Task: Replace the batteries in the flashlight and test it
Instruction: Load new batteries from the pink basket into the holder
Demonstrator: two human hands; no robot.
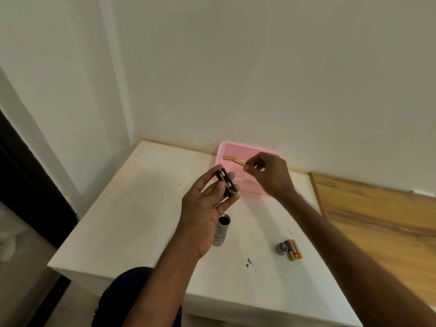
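Hands work above a white table set into a corner of pale walls. The left hand is raised palm-up over the middle of the table, its fingers and thumb closed around a black battery holder, which lies tilted across the fingertips with its open side and metal contacts facing up. The right hand reaches over the near edge of a pink tray that sits at the table's far edge against the wall; its fingertips pinch the near end of a copper-coloured battery, which points away toward the tray's perforated floor. A second battery of the same colour lies in the tray, touching or just beside the far end of the held one.

Below the left hand, the silver flashlight body rests on the table with its open dark mouth toward the far edge. Near the table's right edge, the round flashlight cap sits just beside a small cluster of used batteries with orange tips, lying close together. Dark scuff marks dot the table toward the near edge. A wooden surface adjoins the table on the right.
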